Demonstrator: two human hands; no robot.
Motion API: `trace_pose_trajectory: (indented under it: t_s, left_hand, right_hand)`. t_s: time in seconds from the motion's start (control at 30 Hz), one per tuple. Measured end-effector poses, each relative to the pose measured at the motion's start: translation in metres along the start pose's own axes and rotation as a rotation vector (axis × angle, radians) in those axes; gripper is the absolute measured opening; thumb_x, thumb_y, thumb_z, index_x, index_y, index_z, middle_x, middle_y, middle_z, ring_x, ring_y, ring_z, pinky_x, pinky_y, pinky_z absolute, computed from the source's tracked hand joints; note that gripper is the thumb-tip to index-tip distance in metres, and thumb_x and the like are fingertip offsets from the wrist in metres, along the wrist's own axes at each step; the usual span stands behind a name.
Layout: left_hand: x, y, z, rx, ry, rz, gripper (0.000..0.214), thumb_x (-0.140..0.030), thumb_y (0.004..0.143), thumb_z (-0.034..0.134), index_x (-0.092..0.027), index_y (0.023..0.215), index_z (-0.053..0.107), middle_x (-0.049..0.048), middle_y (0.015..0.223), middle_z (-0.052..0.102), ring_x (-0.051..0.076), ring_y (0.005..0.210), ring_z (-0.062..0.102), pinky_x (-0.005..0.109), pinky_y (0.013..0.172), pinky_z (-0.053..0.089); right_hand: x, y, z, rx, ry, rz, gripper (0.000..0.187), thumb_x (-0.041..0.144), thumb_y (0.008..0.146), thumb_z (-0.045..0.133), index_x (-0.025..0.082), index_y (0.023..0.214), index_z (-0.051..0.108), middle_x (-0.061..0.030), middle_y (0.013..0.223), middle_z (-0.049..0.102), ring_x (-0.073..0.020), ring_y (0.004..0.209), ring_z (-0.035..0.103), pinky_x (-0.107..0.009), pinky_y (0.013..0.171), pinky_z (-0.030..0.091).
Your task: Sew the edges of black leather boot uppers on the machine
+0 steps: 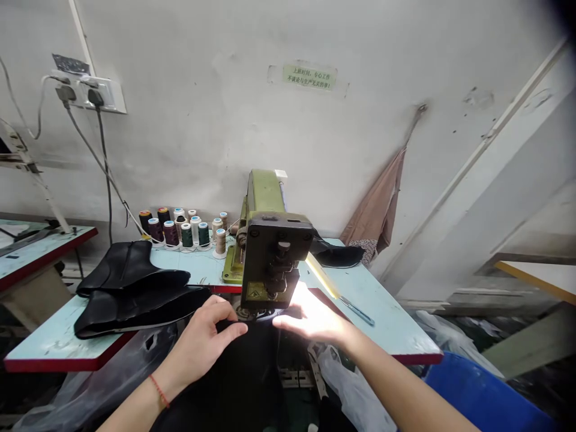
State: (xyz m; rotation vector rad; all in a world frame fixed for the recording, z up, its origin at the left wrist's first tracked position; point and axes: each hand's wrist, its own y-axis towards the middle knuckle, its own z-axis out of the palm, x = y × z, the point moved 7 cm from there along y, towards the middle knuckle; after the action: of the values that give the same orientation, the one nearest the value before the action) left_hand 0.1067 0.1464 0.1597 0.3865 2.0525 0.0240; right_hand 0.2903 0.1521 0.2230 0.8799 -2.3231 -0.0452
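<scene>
A green sewing machine [265, 240] stands on a pale blue table [387, 324], its dark head facing me. Under the head lies a black leather piece [252, 354] that hangs down toward me. My left hand [204, 342] pinches the piece's upper edge just left of the needle area, thumb and fingers closed on it. My right hand [315, 321] lies on the piece to the right of the needle, fingers stretched out flat and brightly lit by the machine lamp.
Stacked black leather pieces [130, 291] lie on the table's left. Several thread spools [184, 231] stand by the wall. Another black piece [337, 255] and a thin tool [355, 309] lie on the right. A blue bin [477, 399] sits lower right. Plastic bags hang below.
</scene>
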Motion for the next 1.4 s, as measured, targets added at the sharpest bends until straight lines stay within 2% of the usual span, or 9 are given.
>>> trace_pose_trajectory:
  t_s: [0.17, 0.37, 0.47, 0.6, 0.77, 0.93, 1.07, 1.23, 1.4]
  left_hand:
    - [0.013, -0.003, -0.01, -0.019, -0.025, 0.002, 0.031, -0.048, 0.083, 0.058, -0.023, 0.065, 0.053, 0.0015, 0.081, 0.052, 0.019, 0.077, 0.053, 0.032, 0.07, 0.042]
    - [0.028, -0.008, -0.024, -0.064, 0.032, -0.015, 0.033, -0.052, 0.083, 0.056, -0.023, 0.066, 0.054, 0.0028, 0.081, 0.055, 0.02, 0.078, 0.056, 0.034, 0.071, 0.044]
    - [0.02, -0.009, -0.026, -0.082, 0.146, -0.01, 0.031, -0.052, 0.082, 0.057, -0.023, 0.071, 0.058, 0.0031, 0.082, 0.057, 0.021, 0.079, 0.056, 0.036, 0.072, 0.045]
    - [-0.007, -0.005, -0.01, -0.073, 0.275, 0.071, 0.03, -0.051, 0.07, 0.073, -0.024, 0.074, 0.063, 0.0018, 0.079, 0.062, 0.026, 0.09, 0.054, 0.042, 0.084, 0.042]
    - [-0.01, 0.004, 0.005, -0.071, 0.078, 0.039, 0.02, -0.034, 0.075, 0.071, -0.022, 0.069, 0.057, -0.0008, 0.076, 0.058, 0.02, 0.083, 0.054, 0.035, 0.076, 0.043]
    - [-0.007, 0.004, 0.005, -0.119, 0.07, 0.126, 0.023, -0.033, 0.077, 0.07, -0.023, 0.066, 0.054, -0.0009, 0.075, 0.061, 0.021, 0.086, 0.05, 0.034, 0.076, 0.041]
    - [-0.002, 0.001, 0.003, -0.126, 0.069, 0.1, 0.025, -0.037, 0.078, 0.068, -0.023, 0.065, 0.052, -0.0013, 0.072, 0.057, 0.02, 0.083, 0.049, 0.033, 0.075, 0.04]
    - [0.003, -0.003, 0.003, -0.105, 0.083, 0.037, 0.026, -0.045, 0.081, 0.063, -0.023, 0.07, 0.054, 0.0001, 0.078, 0.054, 0.02, 0.082, 0.051, 0.033, 0.073, 0.041]
    - [-0.003, -0.002, 0.009, -0.054, 0.052, 0.032, 0.026, -0.048, 0.077, 0.067, -0.023, 0.073, 0.061, 0.0012, 0.082, 0.057, 0.022, 0.088, 0.052, 0.035, 0.078, 0.041]
  right_hand:
    - [-0.021, -0.003, 0.002, 0.041, 0.268, 0.109, 0.017, 0.029, 0.079, 0.072, 0.024, 0.095, 0.075, -0.0054, 0.105, 0.073, -0.025, 0.096, 0.068, -0.036, 0.08, 0.056]
    - [-0.017, -0.006, 0.018, -0.075, 0.255, 0.176, 0.008, 0.028, 0.076, 0.075, 0.022, 0.081, 0.075, -0.0025, 0.091, 0.073, -0.022, 0.088, 0.068, -0.033, 0.079, 0.055]
    - [-0.016, -0.01, 0.022, -0.16, 0.193, 0.184, 0.011, 0.031, 0.076, 0.075, 0.022, 0.081, 0.074, -0.0037, 0.092, 0.073, -0.0222, 0.089, 0.067, -0.033, 0.08, 0.055]
    - [-0.012, -0.014, 0.026, -0.255, 0.099, 0.11, 0.012, 0.034, 0.079, 0.073, 0.022, 0.076, 0.072, -0.0021, 0.086, 0.073, -0.021, 0.084, 0.067, -0.033, 0.079, 0.053]
    - [-0.007, -0.02, 0.026, -0.357, -0.08, 0.034, 0.023, 0.046, 0.082, 0.069, 0.023, 0.079, 0.071, -0.0028, 0.082, 0.072, -0.0229, 0.085, 0.065, -0.037, 0.079, 0.051]
    - [-0.007, -0.021, 0.03, -0.326, -0.082, 0.042, 0.033, 0.056, 0.086, 0.06, 0.024, 0.082, 0.071, -0.0032, 0.082, 0.072, -0.0233, 0.087, 0.065, -0.038, 0.08, 0.05]
    - [-0.007, -0.016, 0.03, -0.27, -0.039, 0.094, 0.026, 0.049, 0.084, 0.067, 0.024, 0.081, 0.071, -0.0039, 0.089, 0.072, -0.0245, 0.092, 0.063, -0.039, 0.083, 0.048]
    - [-0.003, -0.008, 0.025, -0.285, 0.07, 0.145, 0.02, 0.038, 0.073, 0.078, 0.021, 0.075, 0.069, -0.0035, 0.092, 0.069, -0.0235, 0.09, 0.061, -0.037, 0.083, 0.049]
    - [0.001, -0.004, 0.03, -0.23, 0.127, 0.183, 0.01, 0.029, 0.075, 0.073, 0.02, 0.077, 0.069, -0.0041, 0.091, 0.069, -0.025, 0.091, 0.062, -0.037, 0.083, 0.05]
